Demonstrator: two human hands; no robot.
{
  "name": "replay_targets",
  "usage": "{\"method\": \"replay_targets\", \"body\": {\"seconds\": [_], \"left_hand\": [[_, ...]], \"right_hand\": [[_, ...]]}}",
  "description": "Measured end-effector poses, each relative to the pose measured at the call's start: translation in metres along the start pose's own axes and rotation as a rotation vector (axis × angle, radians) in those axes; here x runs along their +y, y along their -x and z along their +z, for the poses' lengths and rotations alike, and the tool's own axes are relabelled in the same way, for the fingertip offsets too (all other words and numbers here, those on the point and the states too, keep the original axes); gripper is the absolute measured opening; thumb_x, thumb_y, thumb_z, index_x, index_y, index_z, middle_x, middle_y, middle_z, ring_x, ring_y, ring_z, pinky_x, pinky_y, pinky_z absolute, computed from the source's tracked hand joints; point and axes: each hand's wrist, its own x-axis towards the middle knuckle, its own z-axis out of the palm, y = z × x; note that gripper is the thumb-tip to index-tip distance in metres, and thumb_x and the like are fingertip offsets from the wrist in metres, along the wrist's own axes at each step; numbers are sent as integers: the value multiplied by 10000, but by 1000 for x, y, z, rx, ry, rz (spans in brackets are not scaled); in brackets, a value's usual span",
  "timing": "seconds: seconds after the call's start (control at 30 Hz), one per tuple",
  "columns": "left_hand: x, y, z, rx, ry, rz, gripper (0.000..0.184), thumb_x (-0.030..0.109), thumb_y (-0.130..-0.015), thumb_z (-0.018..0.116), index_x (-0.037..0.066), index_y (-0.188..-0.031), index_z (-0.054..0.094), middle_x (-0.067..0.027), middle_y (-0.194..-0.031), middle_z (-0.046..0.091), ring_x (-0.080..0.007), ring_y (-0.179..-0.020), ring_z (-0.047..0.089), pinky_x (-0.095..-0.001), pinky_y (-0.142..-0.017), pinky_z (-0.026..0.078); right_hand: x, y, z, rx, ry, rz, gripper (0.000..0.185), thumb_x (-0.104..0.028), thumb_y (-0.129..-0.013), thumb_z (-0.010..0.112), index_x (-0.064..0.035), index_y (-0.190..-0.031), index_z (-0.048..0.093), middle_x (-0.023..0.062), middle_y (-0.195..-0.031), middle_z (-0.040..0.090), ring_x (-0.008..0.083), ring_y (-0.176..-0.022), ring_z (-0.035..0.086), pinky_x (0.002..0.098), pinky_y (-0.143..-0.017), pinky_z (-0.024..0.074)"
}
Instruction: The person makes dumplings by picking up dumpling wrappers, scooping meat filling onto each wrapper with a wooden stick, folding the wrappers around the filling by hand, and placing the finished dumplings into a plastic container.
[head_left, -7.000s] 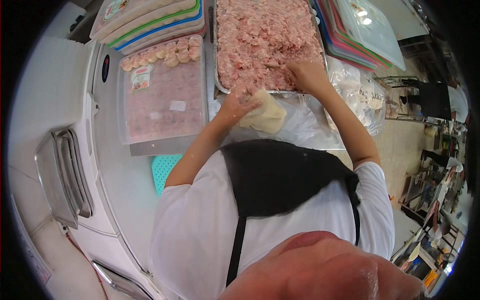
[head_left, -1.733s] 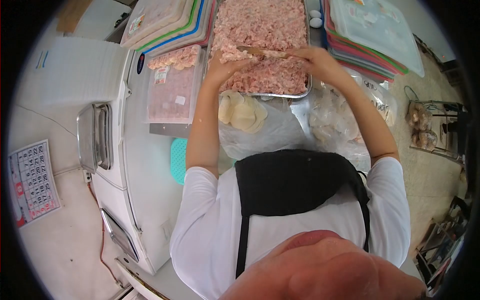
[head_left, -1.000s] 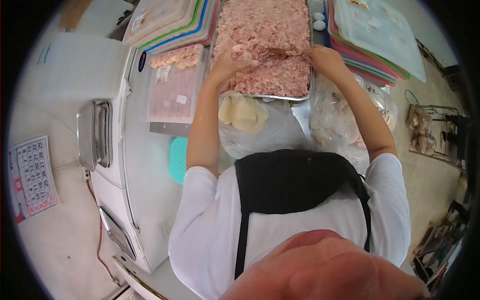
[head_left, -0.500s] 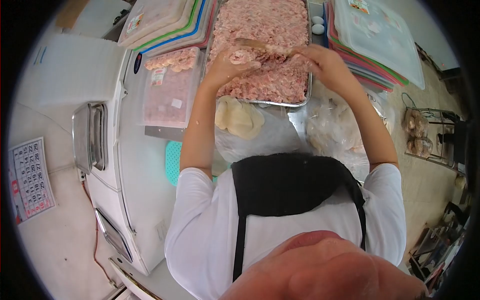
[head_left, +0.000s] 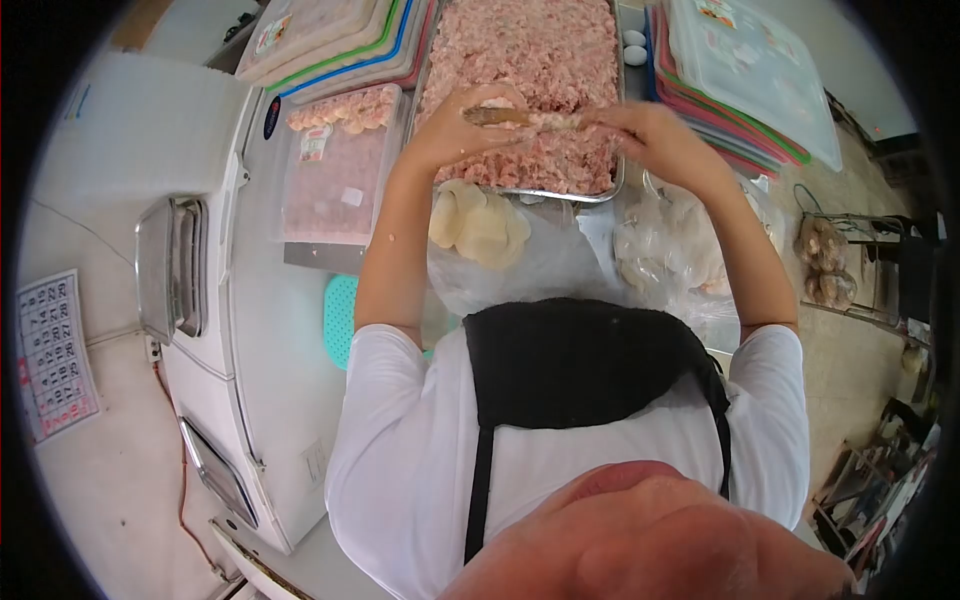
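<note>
A deep metal tray [head_left: 618, 188] of ground meat [head_left: 530, 50] lies under both hands. My left hand [head_left: 455, 125] is curled over the tray's left side around a pale dumpling wrapper [head_left: 498, 103], partly hidden by the fingers. My right hand [head_left: 645, 135], at the tray's right side, has its fingers closed on the right end of a wooden stick-like spatula [head_left: 495, 117]. Its brown end reaches across to the left hand, and meat clings to the part near the right fingers. Round pale dough wrappers [head_left: 480, 228] lie in a loose stack on plastic just below the tray.
A plastic container of shaped dumplings [head_left: 340, 112] stands left of the tray. Stacked containers [head_left: 330, 45] rise behind it, and stacked lids [head_left: 750, 70] stand at right beside two eggs [head_left: 635, 48]. A clear plastic bag [head_left: 665, 240] lies under my right forearm.
Both hands and the wooden spatula have come slightly nearer to my body. The spatula now lies lower across the left hand. The view has shifted a little.
</note>
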Motion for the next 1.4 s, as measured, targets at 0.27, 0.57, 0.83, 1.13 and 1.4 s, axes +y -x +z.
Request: {"method": "replay_targets", "body": {"seconds": [0.27,0.57,0.83,1.13,1.4], "left_hand": [[-3,23,-7,260,-311,92,594,176,-724,758,93,-1251,498,-106,-1065,644,-225,-1059,579,-321,-895,453],[7,74,-56,69,-388,245,389,140,-724,750,34,-1064,592,-63,-1029,642,-170,-946,623,-284,-787,487],[-28,117,-129,67,-6,82,378,178,-734,754,48,-1050,592,-62,-971,635,-142,-827,586,-273,-659,488],[-155,165,-248,274,-446,-152,551,291,-682,767,75,-1150,574,-135,-1049,608,-254,-909,591,-361,-808,472],[-196,109,-252,481,-662,-38,679,261,-723,721,59,-1303,432,-218,-1201,536,-373,-1043,554,-412,-883,451]], "right_hand": [[-32,6,-3,247,246,-60,226,-219,-874,561,-106,-1049,647,118,-885,601,313,-813,597,398,-692,473],[-87,-8,43,14,-13,30,238,-89,-847,531,-22,-1056,622,178,-1044,616,342,-943,588,381,-808,459],[-146,-64,91,149,216,-68,276,-136,-847,556,-67,-1108,615,153,-1013,630,350,-910,597,403,-776,477],[-136,-60,151,266,-245,289,312,-173,-896,572,3,-1154,588,82,-942,650,172,-805,589,275,-722,455],[-148,6,154,442,-635,756,295,-244,-922,571,-34,-1123,619,-79,-684,453,13,-565,353,172,-491,275]]}}
